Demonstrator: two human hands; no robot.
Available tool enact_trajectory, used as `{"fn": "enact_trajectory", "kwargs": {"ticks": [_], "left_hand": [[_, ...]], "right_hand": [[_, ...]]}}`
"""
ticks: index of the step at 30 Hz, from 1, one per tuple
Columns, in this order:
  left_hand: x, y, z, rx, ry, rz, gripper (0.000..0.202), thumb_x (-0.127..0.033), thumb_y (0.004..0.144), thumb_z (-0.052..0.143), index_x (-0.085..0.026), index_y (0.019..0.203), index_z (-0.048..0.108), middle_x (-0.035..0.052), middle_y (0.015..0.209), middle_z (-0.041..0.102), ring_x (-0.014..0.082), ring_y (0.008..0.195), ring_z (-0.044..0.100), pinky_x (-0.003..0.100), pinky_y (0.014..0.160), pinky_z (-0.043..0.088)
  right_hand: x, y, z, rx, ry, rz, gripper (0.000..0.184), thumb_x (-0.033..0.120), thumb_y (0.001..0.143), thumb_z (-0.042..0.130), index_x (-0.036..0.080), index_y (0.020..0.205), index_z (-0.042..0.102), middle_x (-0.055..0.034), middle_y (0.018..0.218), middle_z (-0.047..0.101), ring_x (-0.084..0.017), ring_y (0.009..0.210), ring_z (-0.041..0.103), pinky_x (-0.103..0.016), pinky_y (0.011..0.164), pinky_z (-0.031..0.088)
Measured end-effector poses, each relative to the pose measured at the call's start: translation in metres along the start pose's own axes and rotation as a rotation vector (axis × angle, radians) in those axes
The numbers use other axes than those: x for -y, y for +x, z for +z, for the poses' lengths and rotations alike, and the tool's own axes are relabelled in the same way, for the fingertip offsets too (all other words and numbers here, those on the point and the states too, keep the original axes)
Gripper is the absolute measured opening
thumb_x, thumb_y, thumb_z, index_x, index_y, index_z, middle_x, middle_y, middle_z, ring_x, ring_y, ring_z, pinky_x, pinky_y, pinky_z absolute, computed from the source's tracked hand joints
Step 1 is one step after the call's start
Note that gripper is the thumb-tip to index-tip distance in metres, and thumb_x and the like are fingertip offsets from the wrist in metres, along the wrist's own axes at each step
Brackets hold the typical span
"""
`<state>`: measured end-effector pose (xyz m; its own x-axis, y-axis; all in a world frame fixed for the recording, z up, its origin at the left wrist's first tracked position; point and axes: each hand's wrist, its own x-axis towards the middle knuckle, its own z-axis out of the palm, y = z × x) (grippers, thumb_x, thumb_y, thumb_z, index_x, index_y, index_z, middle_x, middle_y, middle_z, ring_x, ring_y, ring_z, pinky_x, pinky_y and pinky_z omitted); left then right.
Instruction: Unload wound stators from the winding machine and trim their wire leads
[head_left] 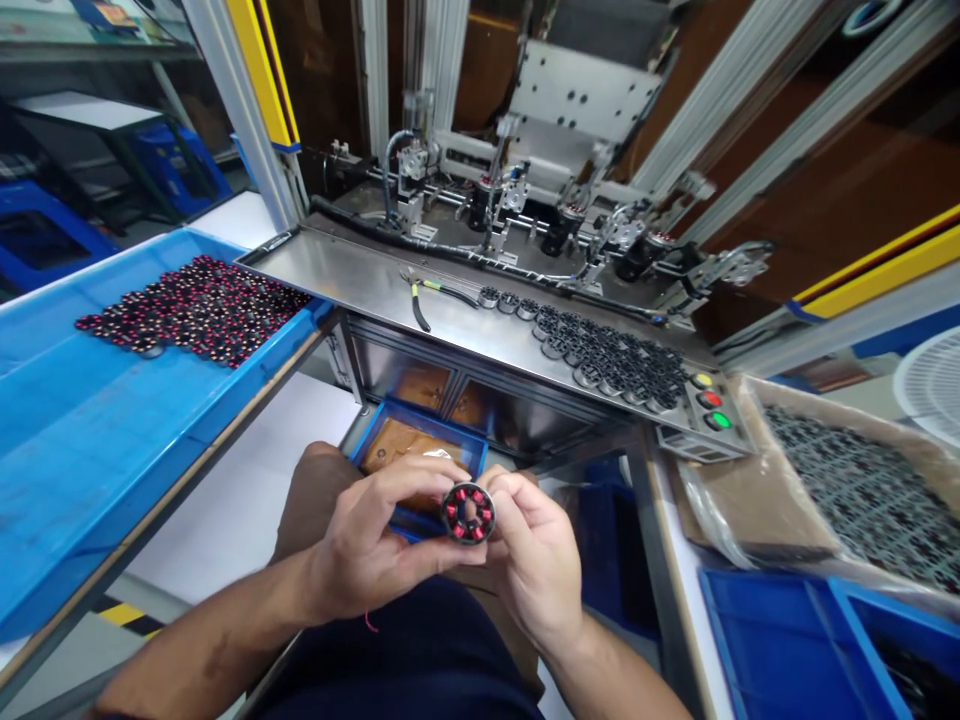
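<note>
A round motor stator with red wire windings faces up between my two hands, above my lap. My left hand is closed on it, thumb below and fingers along its upper left rim. From the other side, my right hand pinches its right edge with thumb and fingers. A short red thread of wire hangs below my left hand. On the metal bench ahead lie cutting pliers with black and yellow-green handles, beside rows of black unwound stator cores.
At the left, a blue tray holds many wound stators. Behind the bench stands a winding machine. Buttons sit at the bench's right end, near a lined carton of grey parts and blue bins. A blue box lies below.
</note>
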<state>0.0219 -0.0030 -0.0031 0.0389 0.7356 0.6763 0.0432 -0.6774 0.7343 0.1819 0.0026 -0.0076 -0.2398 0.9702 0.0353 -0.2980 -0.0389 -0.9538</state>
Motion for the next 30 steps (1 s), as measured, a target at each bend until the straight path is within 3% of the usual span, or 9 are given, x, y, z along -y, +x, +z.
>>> {"fn": "enact_trajectory", "kwargs": {"ticks": [17, 21, 24, 27, 30], "left_hand": [[-0.001, -0.005, -0.003, 0.048, -0.052, -0.062, 0.057, -0.001, 0.068, 0.078, -0.021, 0.117, 0.057, 0.0119, 0.113, 0.07, 0.0236, 0.105, 0.068, 0.036, 0.091, 0.056], [-0.004, -0.011, -0.001, 0.059, -0.238, -0.261, 0.051, 0.006, 0.07, 0.072, -0.023, 0.11, 0.059, 0.01, 0.119, 0.066, 0.0214, 0.108, 0.066, 0.031, 0.088, 0.058], [-0.005, -0.009, 0.0, 0.08, -0.502, -0.403, 0.051, 0.004, 0.066, 0.078, -0.024, 0.105, 0.06, 0.0059, 0.115, 0.068, 0.0208, 0.113, 0.064, 0.032, 0.096, 0.054], [-0.005, -0.003, 0.002, 0.034, -0.761, -0.565, 0.052, -0.017, 0.062, 0.088, -0.023, 0.106, 0.062, 0.0052, 0.114, 0.068, 0.0216, 0.116, 0.062, 0.033, 0.099, 0.051], [-0.003, 0.003, 0.003, 0.173, -0.958, -0.898, 0.044, -0.048, 0.074, 0.077, -0.014, 0.099, 0.065, 0.0099, 0.093, 0.072, 0.019, 0.085, 0.072, 0.027, 0.074, 0.058]], "right_hand": [[0.003, 0.003, 0.003, -0.024, -0.074, -0.109, 0.027, 0.033, 0.093, 0.057, 0.018, 0.07, 0.053, 0.0024, 0.062, 0.051, -0.011, 0.055, 0.05, -0.024, 0.055, 0.045], [0.009, 0.002, 0.001, -0.069, -0.226, -0.261, 0.021, 0.022, 0.094, 0.054, 0.018, 0.074, 0.057, 0.0008, 0.069, 0.052, -0.01, 0.056, 0.052, -0.024, 0.053, 0.045], [0.015, 0.002, -0.007, -0.048, -0.421, -0.503, 0.013, 0.013, 0.091, 0.054, 0.018, 0.08, 0.06, -0.0017, 0.072, 0.056, -0.013, 0.065, 0.057, -0.027, 0.056, 0.048], [0.023, 0.004, -0.015, 0.088, -0.592, -0.72, 0.011, 0.009, 0.088, 0.055, 0.018, 0.092, 0.061, -0.004, 0.076, 0.061, -0.016, 0.07, 0.062, -0.03, 0.061, 0.054], [0.03, 0.004, -0.02, 0.158, -0.76, -0.851, 0.012, 0.011, 0.089, 0.056, 0.018, 0.097, 0.06, -0.0048, 0.078, 0.063, -0.016, 0.072, 0.065, -0.029, 0.06, 0.058]]}}
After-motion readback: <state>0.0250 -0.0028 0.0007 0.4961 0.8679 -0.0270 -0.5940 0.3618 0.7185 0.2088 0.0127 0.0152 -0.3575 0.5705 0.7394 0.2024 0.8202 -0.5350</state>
